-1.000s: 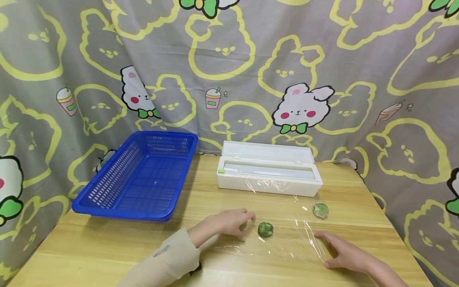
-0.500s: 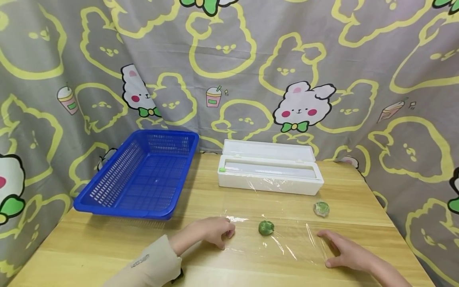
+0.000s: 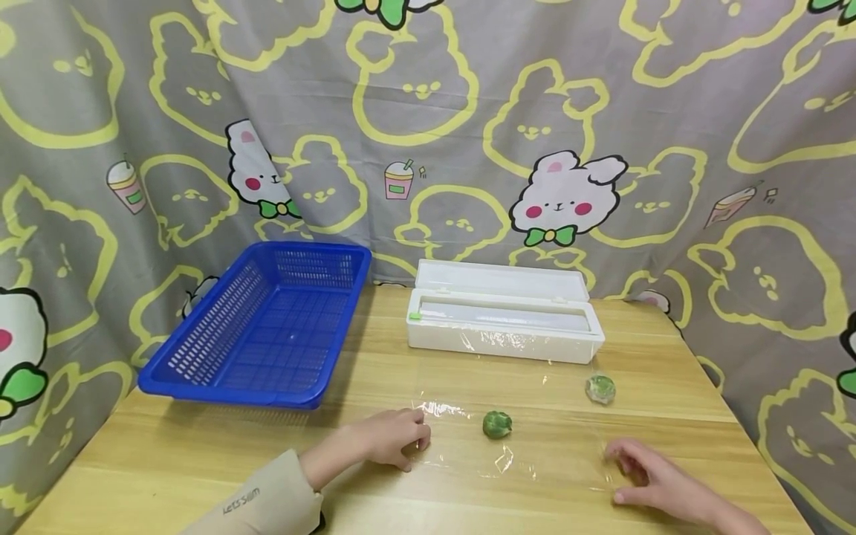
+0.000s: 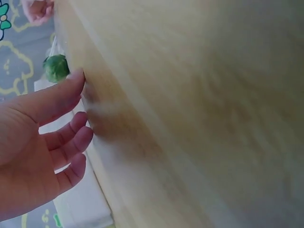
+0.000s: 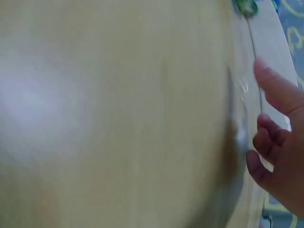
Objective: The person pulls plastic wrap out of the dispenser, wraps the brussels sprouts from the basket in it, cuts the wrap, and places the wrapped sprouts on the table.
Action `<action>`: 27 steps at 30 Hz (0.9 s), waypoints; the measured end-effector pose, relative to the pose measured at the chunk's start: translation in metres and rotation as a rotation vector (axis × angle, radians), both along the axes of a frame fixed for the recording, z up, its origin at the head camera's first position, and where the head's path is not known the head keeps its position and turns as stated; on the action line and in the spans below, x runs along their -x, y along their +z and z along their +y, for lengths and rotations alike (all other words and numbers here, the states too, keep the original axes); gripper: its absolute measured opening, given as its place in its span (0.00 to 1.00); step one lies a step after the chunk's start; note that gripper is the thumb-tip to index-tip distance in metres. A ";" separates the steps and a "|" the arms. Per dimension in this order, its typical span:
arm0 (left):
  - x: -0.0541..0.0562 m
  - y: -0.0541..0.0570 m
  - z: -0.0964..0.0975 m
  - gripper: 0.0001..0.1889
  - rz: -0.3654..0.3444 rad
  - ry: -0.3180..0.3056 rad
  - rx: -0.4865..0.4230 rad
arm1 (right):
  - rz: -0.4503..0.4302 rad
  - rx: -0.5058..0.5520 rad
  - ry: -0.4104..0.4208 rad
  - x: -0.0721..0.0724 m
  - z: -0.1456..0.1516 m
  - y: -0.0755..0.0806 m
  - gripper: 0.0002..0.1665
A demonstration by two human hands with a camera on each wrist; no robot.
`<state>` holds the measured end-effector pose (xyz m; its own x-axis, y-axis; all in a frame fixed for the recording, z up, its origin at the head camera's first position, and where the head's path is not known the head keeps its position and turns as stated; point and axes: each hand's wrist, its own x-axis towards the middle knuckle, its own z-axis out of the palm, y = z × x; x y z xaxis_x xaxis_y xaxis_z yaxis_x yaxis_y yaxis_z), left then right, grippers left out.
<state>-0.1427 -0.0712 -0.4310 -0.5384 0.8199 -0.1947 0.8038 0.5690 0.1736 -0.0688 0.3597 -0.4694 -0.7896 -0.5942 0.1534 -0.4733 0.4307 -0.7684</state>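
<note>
A sheet of clear plastic wrap (image 3: pixel 461 449) stretches from the white dispenser box (image 3: pixel 501 338) over the table toward me. On the wrap sits a small green leafy ball, like a Brussels sprout (image 3: pixel 497 424). A second sprout (image 3: pixel 600 388), wrapped in film, lies farther right. My left hand (image 3: pixel 394 438) is at the sheet's left edge, its fingers (image 4: pixel 71 137) loosely bent and apart from the thumb. At the sheet's right edge is my right hand (image 3: pixel 652 475); in the right wrist view its thumb and bent fingers (image 5: pixel 268 142) are spread apart.
A blue perforated basket (image 3: pixel 294 338) stands at the back left of the wooden table (image 3: pixel 221 461). The dispenser's lid (image 3: pixel 501 279) is raised at the back. A patterned grey curtain (image 3: pixel 441 111) hangs close behind the table and along both sides.
My left hand has moved left, away from the sprout, to the sheet's left edge. My right hand has shifted slightly right, and the wrap near it shows fewer tight creases.
</note>
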 end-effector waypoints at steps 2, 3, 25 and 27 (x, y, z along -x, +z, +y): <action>0.000 -0.001 0.001 0.11 0.016 -0.008 -0.018 | 0.050 -0.064 0.009 -0.002 -0.004 -0.002 0.19; 0.001 -0.001 0.001 0.09 0.020 -0.012 -0.026 | 0.075 -0.090 0.006 -0.003 -0.006 -0.003 0.18; 0.018 0.004 -0.005 0.04 0.073 -0.052 -0.185 | 0.188 -0.093 -0.178 0.004 -0.019 0.012 0.12; 0.019 0.003 -0.005 0.04 0.056 -0.047 -0.194 | 0.145 -0.096 -0.178 0.005 -0.018 0.013 0.10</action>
<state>-0.1619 -0.0766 -0.4284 -0.5039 0.8638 -0.0014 0.8402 0.4905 0.2310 -0.0741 0.3419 -0.4568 -0.8568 -0.4654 0.2220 -0.4859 0.5849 -0.6495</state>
